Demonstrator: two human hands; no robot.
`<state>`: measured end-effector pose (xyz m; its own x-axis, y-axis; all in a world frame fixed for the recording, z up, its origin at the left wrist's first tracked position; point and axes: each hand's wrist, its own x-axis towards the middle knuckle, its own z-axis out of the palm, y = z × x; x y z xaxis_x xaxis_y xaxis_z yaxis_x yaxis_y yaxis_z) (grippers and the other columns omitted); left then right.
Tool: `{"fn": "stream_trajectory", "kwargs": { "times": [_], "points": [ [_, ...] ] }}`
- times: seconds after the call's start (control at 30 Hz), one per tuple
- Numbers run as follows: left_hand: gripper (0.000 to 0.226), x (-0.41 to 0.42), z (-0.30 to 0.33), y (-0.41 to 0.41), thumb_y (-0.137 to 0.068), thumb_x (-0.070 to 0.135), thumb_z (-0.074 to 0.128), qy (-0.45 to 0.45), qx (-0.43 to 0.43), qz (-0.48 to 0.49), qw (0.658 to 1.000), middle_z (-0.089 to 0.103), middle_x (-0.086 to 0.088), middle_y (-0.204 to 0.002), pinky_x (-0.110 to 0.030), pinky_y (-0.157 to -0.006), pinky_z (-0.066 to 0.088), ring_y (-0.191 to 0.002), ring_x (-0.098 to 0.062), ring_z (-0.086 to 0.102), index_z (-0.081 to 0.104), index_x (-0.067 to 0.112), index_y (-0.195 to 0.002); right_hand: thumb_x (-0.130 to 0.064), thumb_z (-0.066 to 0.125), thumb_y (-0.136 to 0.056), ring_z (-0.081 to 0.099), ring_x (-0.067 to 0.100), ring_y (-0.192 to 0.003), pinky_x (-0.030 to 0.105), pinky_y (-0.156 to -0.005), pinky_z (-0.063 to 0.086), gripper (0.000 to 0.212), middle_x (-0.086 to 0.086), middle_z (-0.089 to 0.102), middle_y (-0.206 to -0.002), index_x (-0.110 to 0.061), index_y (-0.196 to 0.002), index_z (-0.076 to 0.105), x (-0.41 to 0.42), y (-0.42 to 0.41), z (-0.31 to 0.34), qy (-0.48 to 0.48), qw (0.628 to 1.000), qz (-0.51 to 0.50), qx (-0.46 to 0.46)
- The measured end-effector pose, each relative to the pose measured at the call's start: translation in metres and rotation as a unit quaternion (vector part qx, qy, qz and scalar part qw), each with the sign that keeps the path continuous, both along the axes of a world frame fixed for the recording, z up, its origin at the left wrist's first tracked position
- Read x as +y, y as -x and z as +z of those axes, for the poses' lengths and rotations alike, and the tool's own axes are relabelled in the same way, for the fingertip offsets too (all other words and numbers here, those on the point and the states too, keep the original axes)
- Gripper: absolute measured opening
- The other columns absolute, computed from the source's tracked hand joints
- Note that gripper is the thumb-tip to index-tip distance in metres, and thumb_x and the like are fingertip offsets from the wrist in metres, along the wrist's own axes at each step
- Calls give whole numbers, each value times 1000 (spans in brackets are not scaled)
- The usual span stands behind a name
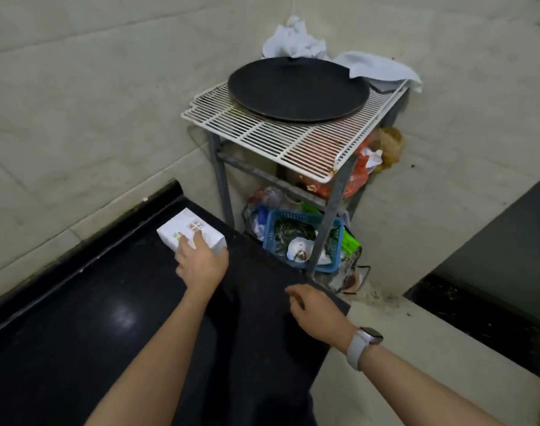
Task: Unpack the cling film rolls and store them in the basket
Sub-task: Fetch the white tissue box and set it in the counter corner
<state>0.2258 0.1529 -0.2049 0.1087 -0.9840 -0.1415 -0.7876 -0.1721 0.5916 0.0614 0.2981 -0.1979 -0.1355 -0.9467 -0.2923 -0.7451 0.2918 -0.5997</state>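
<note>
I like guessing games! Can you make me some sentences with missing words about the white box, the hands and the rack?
1. The left hand touches the white box, which lies on the ____ counter.
2. The watch is on the ____ wrist.
3. A big round black pan sits on top of the white wire ____.
4. The basket under the rack is ____ in colour.

Missing words: black; right; rack; blue

Your left hand (pixel 201 265) rests on the white box (pixel 190 233) on the black countertop (pixel 78 318); the blue basket (pixel 299 238) sits at its 3 o'clock, your right hand (pixel 319 313) hovering, fingers relaxed.
</note>
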Motion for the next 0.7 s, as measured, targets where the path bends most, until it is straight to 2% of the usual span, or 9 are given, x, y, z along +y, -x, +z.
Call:
{"fn": "stream_trajectory", "kwargs": {
  "times": [0.13,0.17,0.23,0.37,0.5,0.57,0.6,0.63,0.7],
  "points": [
    [84,-63,-20,23,-77,57,58,-85,-21,99,991,-6,-12,-156,-59,-107,18,-140,-41,-1,15,25,-142,-22,40,-93,51,21,-114,30,-95,40,33,7,55,-125,-16,-124,48,-54,27,-3,-6,998,55,-9],
    [85,-71,-25,24,-76,58,59,-100,-18,120,988,-10,-11,-156,-60,-107,18,-139,-43,-3,14,27,-142,-22,40,-93,51,22,-114,31,-95,40,34,8,55,-125,-16,-124,48,-64,33,-4,-9,997,71,-11],
    [83,-82,-31,27,-76,55,61,-110,-19,156,981,-13,-10,-156,-61,-105,21,-136,-47,7,15,32,-140,-22,39,-93,51,23,-113,32,-95,41,34,9,55,-126,-15,-125,48,-80,45,-6,-8,995,99,-13],
    [77,-79,-26,33,-72,47,66,-89,-27,208,974,0,-9,-155,-57,-99,29,-123,-47,28,24,31,-134,-21,39,-93,52,23,-113,32,-94,42,34,9,55,-127,-14,-125,48,-99,64,-10,5,990,134,-38],
    [79,-28,-16,44,-70,46,66,-34,47,201,978,15,-7,-151,-57,-103,33,-125,-42,35,27,29,-136,-25,39,-93,55,18,-107,29,-91,44,33,6,59,-123,-18,-123,50,-110,77,-15,7,982,172,-76],
    [82,17,-8,53,-65,44,66,4,64,154,986,18,-2,-150,-53,-105,34,-128,-32,35,29,29,-137,-31,41,-93,54,11,-102,26,-88,43,34,3,58,-124,-21,-125,47,-114,78,-11,-7,976,160,-147],
    [84,43,-2,58,-60,45,65,19,67,127,989,18,1,-150,-50,-105,35,-130,-26,35,31,31,-136,-34,43,-93,53,10,-102,28,-88,43,37,3,56,-125,-22,-128,43,-115,76,-6,-27,967,142,-210],
    [86,69,5,65,-55,46,63,32,61,99,993,19,5,-150,-47,-105,36,-130,-22,34,33,34,-135,-37,45,-91,53,11,-101,31,-88,45,43,2,54,-125,-23,-131,38,-115,74,-1,-58,949,120,-287],
    [85,123,19,76,-50,49,59,52,13,42,998,23,7,-149,-40,-103,36,-130,-18,35,37,38,-132,-43,50,-87,54,10,-100,33,-83,48,54,-7,51,-121,-30,-135,29,-109,69,8,-137,889,92,-428]
  ]
}}
